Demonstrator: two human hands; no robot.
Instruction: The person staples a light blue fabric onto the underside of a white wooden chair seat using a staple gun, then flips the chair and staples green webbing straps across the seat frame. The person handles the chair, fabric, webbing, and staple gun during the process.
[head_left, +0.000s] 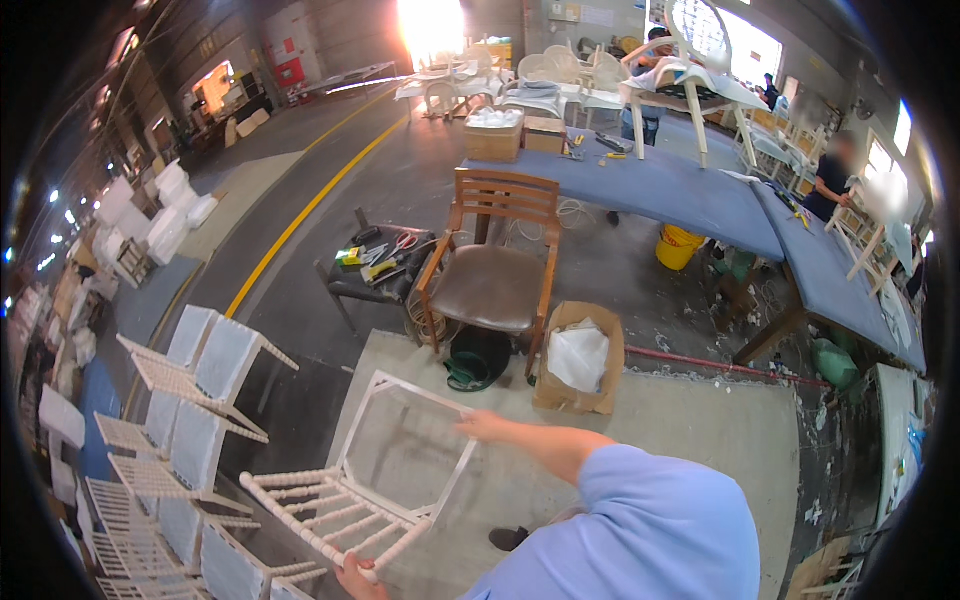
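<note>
Right hand [478,427] clamped on the white chair frame [385,470] at its seat rail; left hand [357,578] closed round a spindle at 6 o'clock. Frame held tilted above a grey mat [660,430]. Stacked white chairs [170,440] at 8 o'clock. Wooden armchair [495,270] and cardboard box [580,358] at 12. Blue tables [690,195] at 1. Concrete floor with a yellow line [300,215] at 11.

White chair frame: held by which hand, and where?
Both. Left hand grips the white chair frame by a spindled back post; right hand holds the seat frame's side rail.
</note>
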